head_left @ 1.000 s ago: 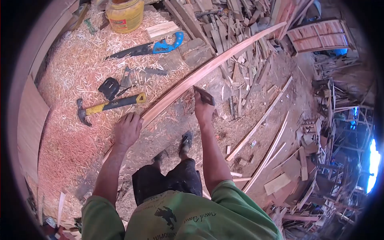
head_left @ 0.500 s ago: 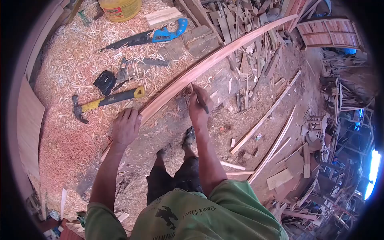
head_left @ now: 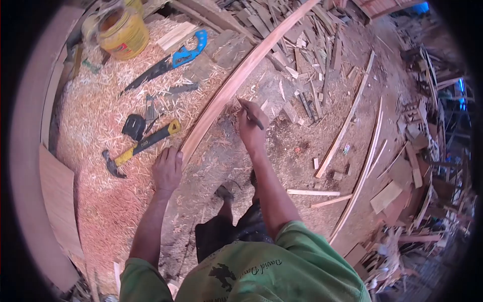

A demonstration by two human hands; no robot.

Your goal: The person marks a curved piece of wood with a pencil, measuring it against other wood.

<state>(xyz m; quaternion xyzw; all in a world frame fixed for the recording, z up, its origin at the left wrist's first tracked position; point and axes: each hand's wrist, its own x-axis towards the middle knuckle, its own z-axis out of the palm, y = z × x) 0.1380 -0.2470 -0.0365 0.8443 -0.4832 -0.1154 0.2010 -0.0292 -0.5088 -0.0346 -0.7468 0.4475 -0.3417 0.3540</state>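
Note:
A long, slightly curved wooden plank [head_left: 226, 88] runs from the lower middle to the top right. My left hand [head_left: 167, 170] is closed over the plank's near end. In my right hand [head_left: 253, 123] is a dark pencil-like marker [head_left: 251, 115], its tip close to the plank's right edge; whether it touches cannot be made out. Left of the plank lie a yellow-and-black hammer [head_left: 143, 143], a black tape measure [head_left: 134, 126] and a blue-handled saw [head_left: 186, 55].
A yellow bucket [head_left: 123, 38] stands at the upper left among wood shavings [head_left: 100, 201]. Thin wooden strips [head_left: 347, 121] lie on the ground at the right, with scrap wood [head_left: 302, 45] at the top. A plywood sheet [head_left: 58, 196] is at the far left.
The whole view has turned and shifted, so the plank looks steeper and the bucket shows more fully. My left hand stays at the plank's near end, and my right hand still holds the marker.

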